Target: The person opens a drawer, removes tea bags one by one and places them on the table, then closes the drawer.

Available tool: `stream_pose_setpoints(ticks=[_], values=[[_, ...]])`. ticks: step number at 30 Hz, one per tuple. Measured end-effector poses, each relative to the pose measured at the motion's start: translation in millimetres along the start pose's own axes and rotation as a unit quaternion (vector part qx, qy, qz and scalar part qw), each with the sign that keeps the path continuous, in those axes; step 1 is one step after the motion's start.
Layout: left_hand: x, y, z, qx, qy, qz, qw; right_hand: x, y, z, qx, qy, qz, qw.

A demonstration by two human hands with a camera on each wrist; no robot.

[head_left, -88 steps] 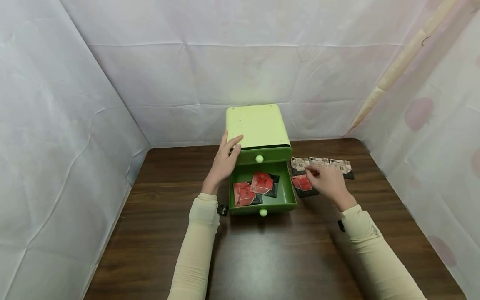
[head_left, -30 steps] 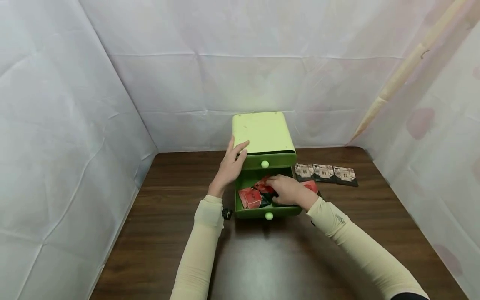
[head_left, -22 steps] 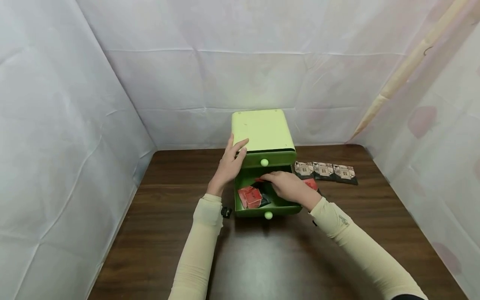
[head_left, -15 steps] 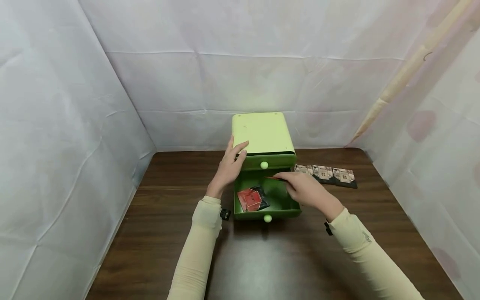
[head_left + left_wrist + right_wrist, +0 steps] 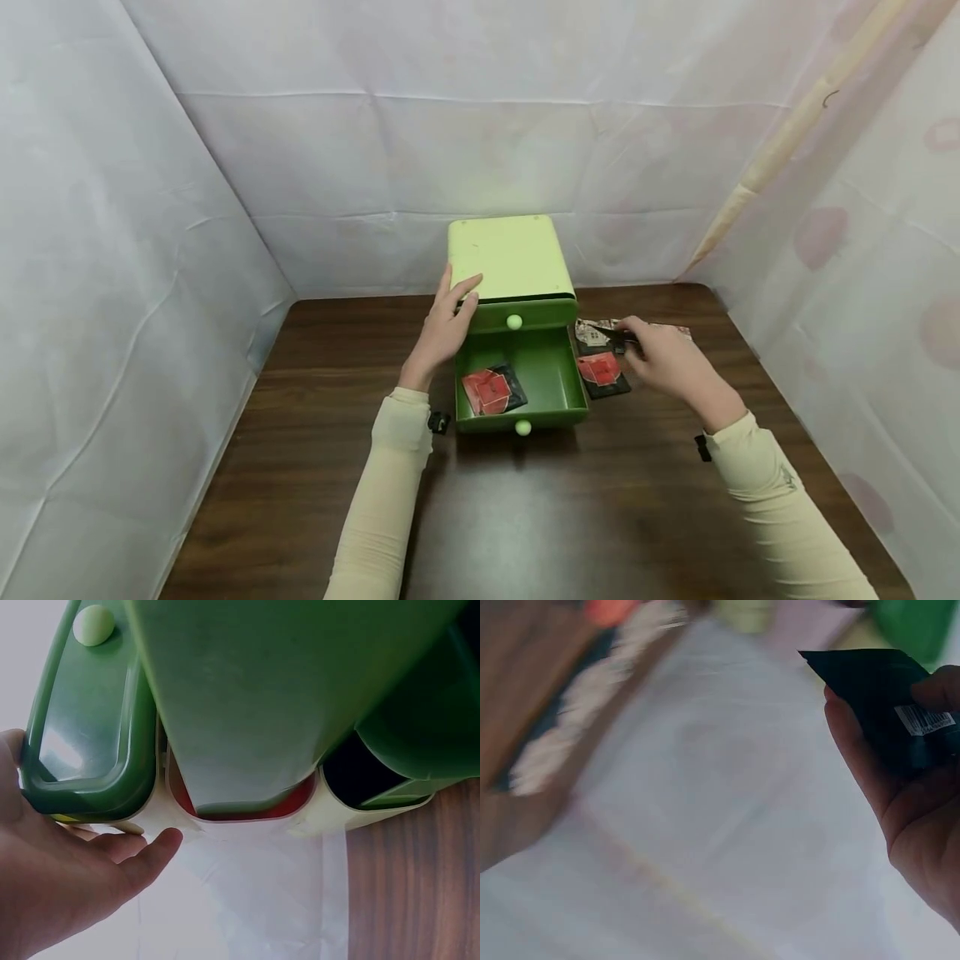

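My left hand (image 5: 442, 329) rests on the near left edge of a small green drawer cabinet (image 5: 510, 258), fingers spread over its top and side. Below the closed top drawer, a green drawer (image 5: 551, 375) is pulled out. One red and black sachet (image 5: 492, 392) lies in its left part. Right of the cabinet, my right hand (image 5: 671, 358) pinches a thin dark sachet (image 5: 618, 336) above the table. In the right wrist view the held sachet (image 5: 885, 697) shows its dark back with a barcode. Beneath the right hand lies another red and black sachet (image 5: 602, 373).
Patterned sachets (image 5: 591, 335) lie in a row right of the cabinet, partly hidden by the right hand. The brown wooden table (image 5: 322, 442) ends against white cloth walls (image 5: 345, 150) at the back and sides.
Two red sachets lay in the drawer earlier; one is now in my right hand, which has lifted it out and moved right over the table. My left hand stays on the cabinet.
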State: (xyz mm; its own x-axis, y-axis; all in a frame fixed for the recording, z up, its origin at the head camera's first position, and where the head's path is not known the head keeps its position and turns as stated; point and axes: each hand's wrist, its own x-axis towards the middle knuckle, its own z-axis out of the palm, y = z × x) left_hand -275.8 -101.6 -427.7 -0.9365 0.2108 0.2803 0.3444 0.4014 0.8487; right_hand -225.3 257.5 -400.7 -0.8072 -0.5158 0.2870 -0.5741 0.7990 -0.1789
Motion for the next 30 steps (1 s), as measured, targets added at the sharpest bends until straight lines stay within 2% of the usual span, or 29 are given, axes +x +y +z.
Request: stream_pose_setpoints(ticks=[6, 10, 12, 17, 23, 30], values=[[-6.7, -0.3, -5.0, -0.003, 0.006, -0.006, 1.0000, -21.2, 48.7, 38.9, -0.028, -0.065, 0.049, 0.9963], [-7.3, 2.1, -5.5, -0.002, 0.004, -0.003, 1.0000, -35.4, 65.1, 60.5, -0.029, -0.088, 0.090, 0.9915], [-7.9, 3.5, -4.9, -0.003, 0.004, -0.002, 1.0000, -42.0, 71.1, 68.7, -0.032, -0.091, 0.095, 0.9908], [-10.3, 5.0, -2.8, 0.001, 0.001, -0.005, 1.0000, -55.2, 81.6, 84.8, -0.050, -0.098, 0.089, 0.9900], [-11.3, 5.8, -2.5, 0.008, -0.001, -0.004, 1.0000, -61.0, 83.8, 91.6, -0.065, -0.104, 0.089, 0.9884], [-13.2, 7.7, -2.3, 0.009, -0.002, -0.004, 0.9999, -64.5, 84.9, 96.9, -0.036, -0.169, 0.106, 0.9794]])
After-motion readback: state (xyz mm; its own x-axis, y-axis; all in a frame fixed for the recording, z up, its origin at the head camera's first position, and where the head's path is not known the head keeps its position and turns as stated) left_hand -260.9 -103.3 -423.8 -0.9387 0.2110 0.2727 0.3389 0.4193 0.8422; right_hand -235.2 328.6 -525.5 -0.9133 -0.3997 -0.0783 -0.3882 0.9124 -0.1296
